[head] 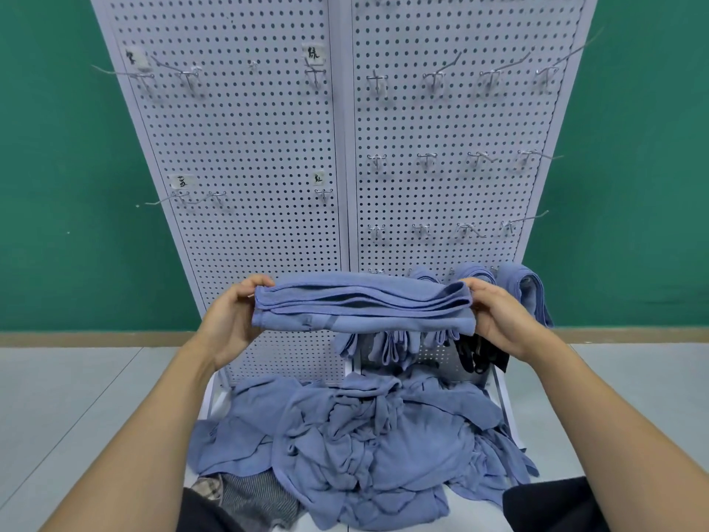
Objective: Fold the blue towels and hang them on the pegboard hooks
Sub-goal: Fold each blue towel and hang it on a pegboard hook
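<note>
A folded blue towel (362,307) is stretched level between the two hands just below the middle of the view, its stacked edges facing the camera. The left hand (230,320) grips the towel's nine-o'clock end, fingers curled over the top and clamped on the cloth. The right hand (498,320) holds the three-o'clock end the same way, fingers wrapped over the fold — both hands are closed on the towel. Behind it, toward twelve o'clock, stands the white pegboard (249,147), two perforated panels side by side. It is set with rows of wire hooks (432,77) and a few small paper labels (314,54) bearing handwritten marks too blurred to read. At about two o'clock from the held towel, hung towels (527,297) of the same blue drape low on the right panel. More folded blue pieces hang just under the held towel at six o'clock, partly hidden by it. Beside those, at four o'clock under the right hand, hangs a black item (475,357) whose kind I cannot tell. Lower, at six o'clock, a loose pile of blue towels (368,447) lies crumpled at the pegboard's foot — unfolded and overlapping. A grey striped cloth (253,497) shows at seven o'clock of the pile, touching its edge. A green wall (57,147) stands behind the board, and pale floor (76,397) spreads to either side.
</note>
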Available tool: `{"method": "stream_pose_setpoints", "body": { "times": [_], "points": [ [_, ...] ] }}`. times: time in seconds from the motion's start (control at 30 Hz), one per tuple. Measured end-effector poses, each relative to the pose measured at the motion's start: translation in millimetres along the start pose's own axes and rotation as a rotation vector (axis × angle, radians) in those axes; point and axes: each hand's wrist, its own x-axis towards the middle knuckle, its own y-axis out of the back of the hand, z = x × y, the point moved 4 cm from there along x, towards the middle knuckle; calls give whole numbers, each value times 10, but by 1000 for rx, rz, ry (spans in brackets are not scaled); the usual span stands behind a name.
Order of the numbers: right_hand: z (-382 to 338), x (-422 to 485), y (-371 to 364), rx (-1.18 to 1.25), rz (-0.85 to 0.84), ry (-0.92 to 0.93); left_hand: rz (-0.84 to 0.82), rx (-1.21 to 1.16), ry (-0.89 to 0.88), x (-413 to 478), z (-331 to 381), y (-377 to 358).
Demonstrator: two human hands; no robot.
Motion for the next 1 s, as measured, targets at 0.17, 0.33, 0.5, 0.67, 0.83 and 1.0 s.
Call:
{"method": "stream_pose_setpoints", "body": {
  "times": [0.17, 0.33, 0.5, 0.67, 0.83, 1.0],
  "points": [
    [-18, -28, -38, -221, 102, 22, 128, 371, -44, 54, -76, -30],
    [-21, -23, -22, -407, 99, 31, 235, 572, -142, 105, -124, -55],
    [-148, -122, -54, -199, 102, 7, 275, 576, -88, 123, -225, -100],
    [-456, -204, -221, -121, 113, 70, 261, 635, 54, 126, -435, -249],
    [-784, -113, -501, -172, 73, 109, 166, 664, -22, 110, -436, -687],
    [-792, -14, -703, -344, 64, 113, -70, 584, -30, 71, -533, -1296]
  ]
}}
